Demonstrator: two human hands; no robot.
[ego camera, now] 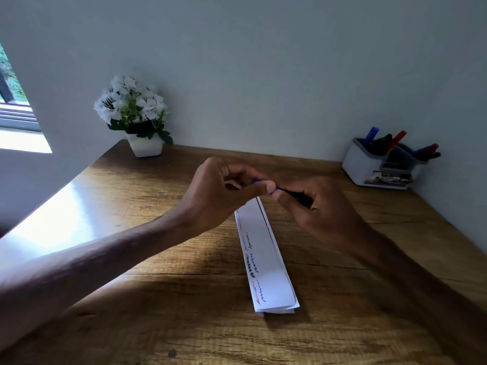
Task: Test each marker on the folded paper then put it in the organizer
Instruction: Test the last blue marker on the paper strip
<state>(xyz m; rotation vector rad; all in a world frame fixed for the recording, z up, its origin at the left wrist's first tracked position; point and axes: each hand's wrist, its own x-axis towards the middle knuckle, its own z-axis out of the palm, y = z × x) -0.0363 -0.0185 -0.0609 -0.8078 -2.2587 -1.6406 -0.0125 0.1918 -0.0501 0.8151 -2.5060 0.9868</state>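
We are gripping the marker [291, 192] in our right hand [320, 209], left hand [224, 192] pinching its blue cap [259, 182]; a jerky pull risks inking fingers.

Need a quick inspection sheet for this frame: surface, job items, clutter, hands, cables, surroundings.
Surface: wooden desk, window glare on its left part.
Job's things: folded paper lies flat at centre, scribbles in blue, black and red along its left edge. Marker held above the paper's far end, blue end toward the left hand. Organizer at the far right against the wall, with blue, red and black markers standing in it.
Clutter: white flower pot at the far left corner.
Hands: left hand pinches the marker's blue end; right hand grips its dark barrel.
Cables: nothing seen.
Surroundings: plain wall behind, window at left.
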